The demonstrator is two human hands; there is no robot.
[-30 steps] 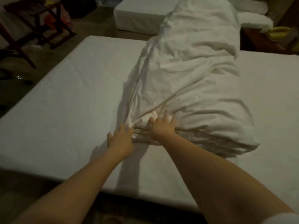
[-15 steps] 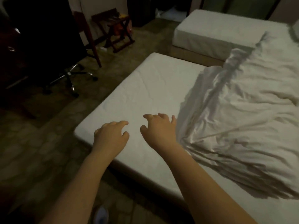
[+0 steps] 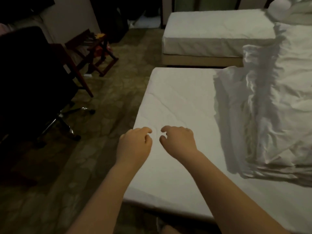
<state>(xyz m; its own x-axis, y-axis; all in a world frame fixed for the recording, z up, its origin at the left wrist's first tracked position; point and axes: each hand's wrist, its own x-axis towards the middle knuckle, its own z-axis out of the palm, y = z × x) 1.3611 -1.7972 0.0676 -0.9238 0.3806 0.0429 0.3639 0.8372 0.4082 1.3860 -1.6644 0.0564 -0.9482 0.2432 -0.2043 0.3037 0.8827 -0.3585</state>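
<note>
A bare white mattress [image 3: 177,98] fills the middle of the view. A crumpled white duvet [image 3: 278,115] lies heaped along its right side. My left hand [image 3: 135,144] and my right hand [image 3: 179,141] hover side by side over the mattress near its left edge, well left of the duvet. The fingers of both hands are loosely curled and hold nothing. The two hands are a small gap apart and neither touches the duvet.
A second white bed [image 3: 216,31] stands beyond, with a pillow [image 3: 278,7] at the far right. A black office chair [image 3: 25,73] and a wooden luggage rack [image 3: 91,53] stand on the patterned carpet [image 3: 109,107] to the left.
Both hands let go of the duvet's near edge and moved left over the bare mattress. The view swung left, so the duvet now sits at the right.
</note>
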